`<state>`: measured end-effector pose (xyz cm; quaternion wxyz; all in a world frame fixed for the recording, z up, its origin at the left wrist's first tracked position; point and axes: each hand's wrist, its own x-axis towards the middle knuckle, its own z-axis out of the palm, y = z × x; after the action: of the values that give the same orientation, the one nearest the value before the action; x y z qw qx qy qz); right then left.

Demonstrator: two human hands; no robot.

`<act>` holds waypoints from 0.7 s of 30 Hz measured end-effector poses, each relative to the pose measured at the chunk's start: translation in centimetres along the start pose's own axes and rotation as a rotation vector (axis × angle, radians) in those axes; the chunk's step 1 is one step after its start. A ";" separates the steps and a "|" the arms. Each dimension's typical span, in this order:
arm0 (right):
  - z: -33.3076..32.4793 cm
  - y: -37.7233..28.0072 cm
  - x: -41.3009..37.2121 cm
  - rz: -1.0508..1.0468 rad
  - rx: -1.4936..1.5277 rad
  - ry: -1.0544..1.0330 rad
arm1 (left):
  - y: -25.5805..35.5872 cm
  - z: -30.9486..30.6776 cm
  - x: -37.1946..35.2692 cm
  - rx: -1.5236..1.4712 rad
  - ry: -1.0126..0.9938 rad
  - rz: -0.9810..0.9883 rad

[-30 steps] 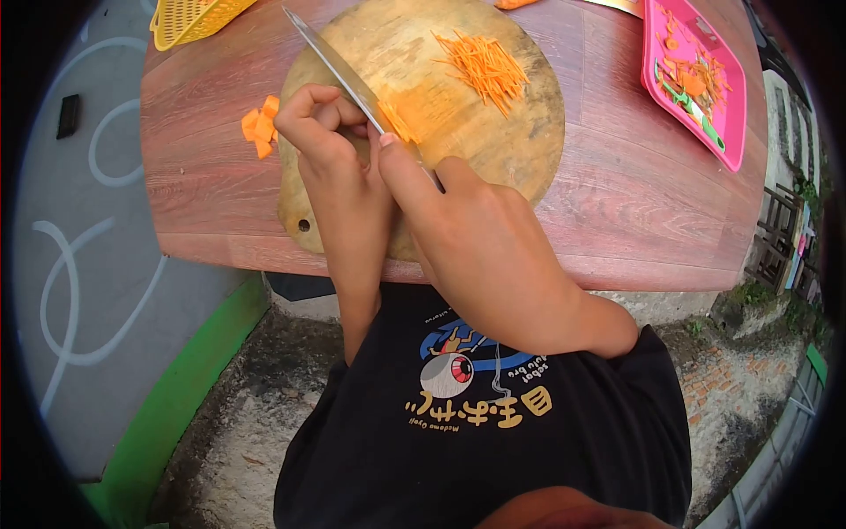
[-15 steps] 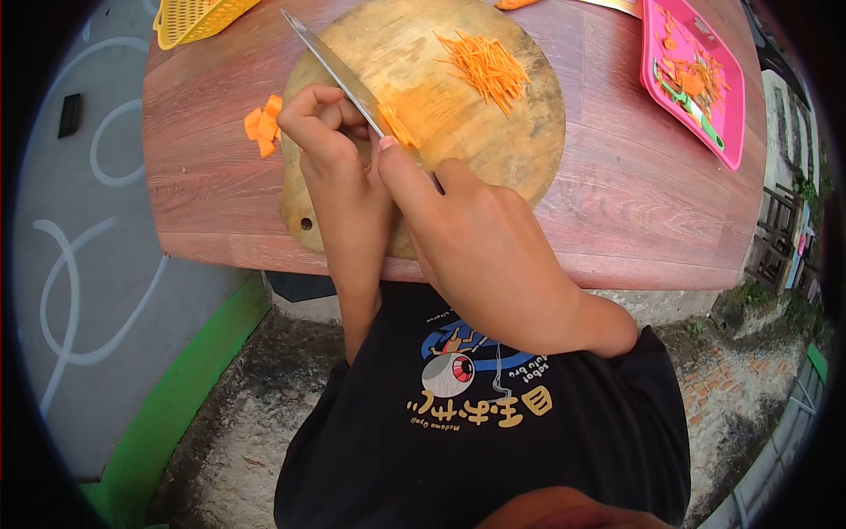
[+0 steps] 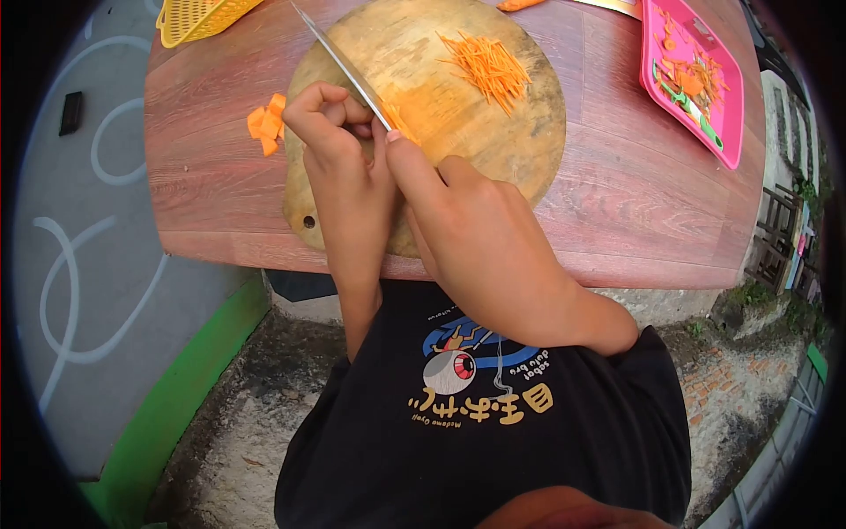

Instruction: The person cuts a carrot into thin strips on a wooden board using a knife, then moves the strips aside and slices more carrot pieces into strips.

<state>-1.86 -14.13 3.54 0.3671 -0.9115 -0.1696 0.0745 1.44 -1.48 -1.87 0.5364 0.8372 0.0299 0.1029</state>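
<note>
My right hand (image 3: 489, 238) is closed round the handle of a knife (image 3: 345, 70), whose blade points to the upper left over a round wooden cutting board (image 3: 511, 154). On the blade's left side my left hand (image 3: 339, 132) has its fingers curled and pressed close to it; whatever they hold is hidden. Thin cut carrot strips (image 3: 401, 121) lie against the blade's right side. A larger heap of carrot strips (image 3: 486, 70) sits at the board's upper right. Left of the board, several orange carrot chunks (image 3: 267, 125) rest on the wooden table (image 3: 211, 189).
A yellow basket (image 3: 189, 25) stands at the table's upper left. At the right is a pink tray (image 3: 733, 119) with carrot peelings (image 3: 696, 75) and a green-handled peeler (image 3: 701, 119). Part of a carrot (image 3: 518, 3) shows at the top edge.
The knife blade has shifted slightly to the right and turned a little more edge-on, covering more of the small strips. Both hands have moved only a little with it.
</note>
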 end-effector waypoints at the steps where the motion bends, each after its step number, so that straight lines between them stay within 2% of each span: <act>1: 0.1 0.0 -0.1 0.012 -0.018 -0.006 | 0.0 0.0 0.0 0.005 -0.006 0.022; 6: 0.3 -0.4 -0.5 -0.009 -0.049 0.025 | 0.3 -0.1 0.2 -0.029 -0.009 0.051; 9: 0.7 0.2 0.1 -0.001 -0.039 0.024 | 0.0 0.0 0.0 -0.014 -0.027 -0.001; 11: 0.8 0.3 -0.3 -0.027 -0.029 0.044 | -0.1 -0.2 0.2 -0.020 -0.020 0.080; 15: 0.0 -0.5 -0.8 0.052 -0.037 -0.026 | -0.1 -0.1 0.1 -0.015 -0.003 0.043; 17: 0.0 -0.6 -0.9 0.072 -0.073 -0.041 | -0.3 0.2 0.1 0.021 0.017 0.144; 21: 0.0 -1.0 -1.3 0.074 -0.087 -0.028 | -0.3 0.2 0.2 -0.030 0.006 0.131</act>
<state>-3.30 -13.94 4.24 0.3215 -0.9312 -0.1443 0.0934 1.73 -1.49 -2.22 0.5408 0.8289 -0.0247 0.1407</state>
